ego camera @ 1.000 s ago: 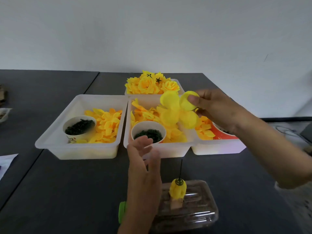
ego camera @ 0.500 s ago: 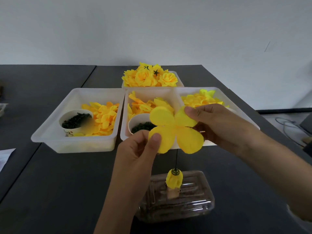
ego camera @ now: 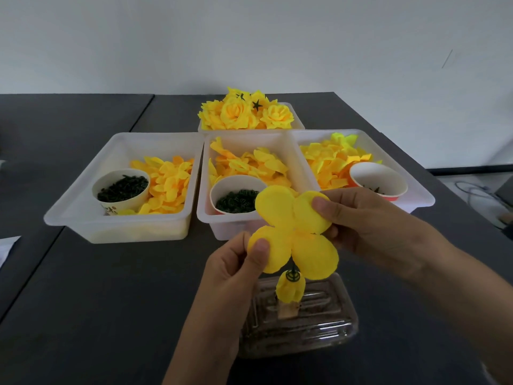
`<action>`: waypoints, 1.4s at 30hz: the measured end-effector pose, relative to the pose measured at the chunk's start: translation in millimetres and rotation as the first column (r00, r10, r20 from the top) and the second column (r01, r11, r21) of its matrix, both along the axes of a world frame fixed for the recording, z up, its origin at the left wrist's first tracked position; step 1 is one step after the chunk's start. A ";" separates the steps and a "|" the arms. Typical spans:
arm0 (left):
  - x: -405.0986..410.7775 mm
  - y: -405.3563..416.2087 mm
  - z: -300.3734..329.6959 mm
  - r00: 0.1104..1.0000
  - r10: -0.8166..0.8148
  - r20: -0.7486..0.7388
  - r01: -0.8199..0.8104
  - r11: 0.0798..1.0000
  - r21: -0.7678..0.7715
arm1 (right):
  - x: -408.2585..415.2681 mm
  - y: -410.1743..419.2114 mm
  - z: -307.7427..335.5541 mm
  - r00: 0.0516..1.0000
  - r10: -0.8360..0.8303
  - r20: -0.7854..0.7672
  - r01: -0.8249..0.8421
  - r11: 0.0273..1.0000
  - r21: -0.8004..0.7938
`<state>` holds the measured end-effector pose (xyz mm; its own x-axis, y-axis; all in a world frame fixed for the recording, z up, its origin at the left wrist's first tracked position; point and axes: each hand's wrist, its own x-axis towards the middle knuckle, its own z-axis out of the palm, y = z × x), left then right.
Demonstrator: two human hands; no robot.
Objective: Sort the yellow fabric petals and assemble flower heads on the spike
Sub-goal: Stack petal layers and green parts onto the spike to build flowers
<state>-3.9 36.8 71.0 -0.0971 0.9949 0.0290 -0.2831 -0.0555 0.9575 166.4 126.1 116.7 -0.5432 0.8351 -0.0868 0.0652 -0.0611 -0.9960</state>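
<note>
Above clear ribbed box: left hand, right hand pinching four-lobed yellow fabric petal.

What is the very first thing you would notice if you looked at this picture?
The big yellow four-petal piece, right in the middle, held up by the left hand pinching a lower petal and the right hand pinching an upper one. Just below it a small yellow bud sits on a spike on a clear plastic box. At the back, a tub is heaped with finished yellow roses.
</note>
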 end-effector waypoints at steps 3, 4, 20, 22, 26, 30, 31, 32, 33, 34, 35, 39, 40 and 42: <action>-1.9 -0.1 -0.1 0.999 -0.021 0.043 0.022 1.000 -0.020 | -1.5 -2.2 2.6 0.999 -0.005 -0.040 0.005 1.000 -0.009; -2.7 0.0 -0.4 0.998 -0.031 0.048 0.032 0.999 -0.022 | -2.3 -3.3 3.7 0.999 -0.010 -0.047 0.009 1.000 -0.015; -1.5 -4.2 4.1 0.987 -0.106 0.117 0.097 0.992 0.076 | -8.5 -19.9 14.3 0.992 0.013 -0.128 -0.021 0.998 -0.062; -0.5 -5.6 5.1 0.985 -0.122 0.125 0.110 0.989 0.097 | -8.3 -21.4 15.0 0.991 0.005 -0.136 -0.016 0.997 -0.081; 3.5 -6.9 6.3 0.980 -0.111 0.163 0.093 0.989 0.114 | -6.2 -24.5 15.4 0.991 -0.010 -0.132 -0.003 0.996 -0.091; 9.1 -7.4 4.8 0.975 -0.125 0.181 0.102 0.986 0.135 | -2.9 -25.3 11.6 0.984 -0.050 -0.171 0.036 0.996 -0.086; 10.0 -8.0 4.2 0.980 -0.111 0.166 0.091 0.988 0.123 | -2.1 -26.9 12.5 0.984 -0.043 -0.173 0.032 0.997 -0.065; 11.1 -8.9 4.1 0.985 -0.091 0.148 0.074 0.991 0.114 | -1.1 -28.8 14.5 0.987 -0.044 -0.155 0.040 0.999 -0.031; 12.0 -10.2 4.4 0.989 -0.064 0.133 0.050 0.993 0.111 | 0.1 -30.9 16.6 0.993 -0.062 -0.104 0.066 0.997 0.037; 13.1 -11.4 5.1 0.993 -0.028 0.114 0.015 0.993 0.114 | 1.4 -32.9 18.4 0.995 -0.102 -0.019 0.104 0.983 0.154; 14.0 -12.8 5.9 0.996 0.015 0.087 -0.026 0.992 0.122 | 2.6 -35.2 19.5 0.982 -0.175 0.070 0.146 0.941 0.306; 20.6 -16.8 9.7 0.990 0.136 0.038 -0.141 0.975 0.172 | 4.2 -60.6 20.6 0.799 -0.589 0.121 0.209 0.460 0.863; 22.8 -17.6 11.2 0.989 0.142 0.043 -0.147 0.974 0.175 | 2.9 -69.7 20.2 0.804 -0.584 0.112 0.131 0.358 0.925; 27.7 -20.6 13.9 0.989 0.133 0.057 -0.142 0.972 0.187 | -0.1 -85.3 14.9 0.839 -0.514 0.176 -0.011 0.308 0.951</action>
<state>23.8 16.3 84.9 -0.2377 0.9485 0.2092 -0.3011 -0.2767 0.9126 166.3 40.8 131.6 -0.4178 0.6062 0.6768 0.5969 0.7447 -0.2986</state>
